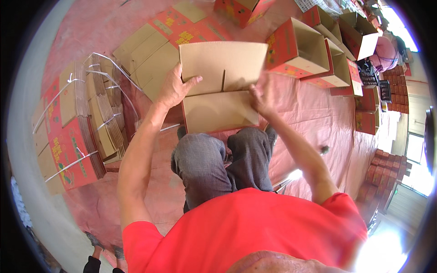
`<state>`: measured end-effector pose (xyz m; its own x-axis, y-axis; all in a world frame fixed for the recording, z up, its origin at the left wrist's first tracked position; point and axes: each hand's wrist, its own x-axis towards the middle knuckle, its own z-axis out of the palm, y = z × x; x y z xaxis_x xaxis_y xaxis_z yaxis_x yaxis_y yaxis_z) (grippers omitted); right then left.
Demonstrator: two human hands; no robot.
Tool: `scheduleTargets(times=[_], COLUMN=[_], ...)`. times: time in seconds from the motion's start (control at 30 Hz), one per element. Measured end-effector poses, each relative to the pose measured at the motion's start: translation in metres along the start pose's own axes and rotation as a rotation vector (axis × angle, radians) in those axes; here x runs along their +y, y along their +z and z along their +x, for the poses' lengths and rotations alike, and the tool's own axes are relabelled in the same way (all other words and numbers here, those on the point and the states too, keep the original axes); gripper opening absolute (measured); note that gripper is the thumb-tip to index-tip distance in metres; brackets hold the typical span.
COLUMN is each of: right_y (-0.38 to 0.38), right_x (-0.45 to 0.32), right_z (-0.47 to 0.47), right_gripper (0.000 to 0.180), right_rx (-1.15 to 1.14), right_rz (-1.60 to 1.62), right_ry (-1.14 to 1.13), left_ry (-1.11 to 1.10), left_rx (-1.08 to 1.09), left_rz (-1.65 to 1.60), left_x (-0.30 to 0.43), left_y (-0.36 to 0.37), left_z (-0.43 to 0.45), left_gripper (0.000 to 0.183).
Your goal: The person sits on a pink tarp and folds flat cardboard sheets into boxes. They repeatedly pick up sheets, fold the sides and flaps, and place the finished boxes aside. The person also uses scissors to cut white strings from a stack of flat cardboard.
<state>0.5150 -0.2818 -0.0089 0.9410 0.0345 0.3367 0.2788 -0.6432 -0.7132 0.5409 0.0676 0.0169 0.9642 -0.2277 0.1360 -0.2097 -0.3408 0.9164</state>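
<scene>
A partly folded cardboard box (222, 66) stands before my knees, its plain brown flaps towards me and a slit in the upper panel. My left hand (177, 87) grips its left edge, with the thumb on the brown face and the fingers behind. At the right edge, my right hand (261, 99) is blurred, its curled fingers on the board where the two panels meet. Flat red-and-brown cartons (146, 54) lie on the floor just beyond the box.
Bundles of flattened cartons (78, 126) tied with white strapping are at the left. Several opened boxes (297, 47) stand at the upper right. Stacked red cartons (384, 174) line the far right. Another person (385, 53) is at the upper right; someone's legs (94, 256) show lower left.
</scene>
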Motion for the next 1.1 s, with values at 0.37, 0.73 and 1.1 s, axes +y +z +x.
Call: scheduleTargets(times=[0.37,0.73,1.1], right_y=[-0.048,-0.044,-0.017], right_x=[-0.066,-0.053,-0.018], right_z=[0.142,0.115,-0.010], right_gripper=[0.053,0.048,0.085], right_rx=[-0.450,-0.334,-0.561], right_rz=[-0.291,-0.316,-0.306], right_ry=[-0.272,-0.266,-0.239], left_ry=[-0.366,0.146,0.258], left_rx=[-0.193,-0.567,-0.315], left_rz=[0.232,0.782,0.851], left_x=[0.045,0.085,0.013], left_y=[-0.043,-0.012,0.044], left_z=[0.007,0.114,-0.018], left_gripper=[0.069,0.068,0.092])
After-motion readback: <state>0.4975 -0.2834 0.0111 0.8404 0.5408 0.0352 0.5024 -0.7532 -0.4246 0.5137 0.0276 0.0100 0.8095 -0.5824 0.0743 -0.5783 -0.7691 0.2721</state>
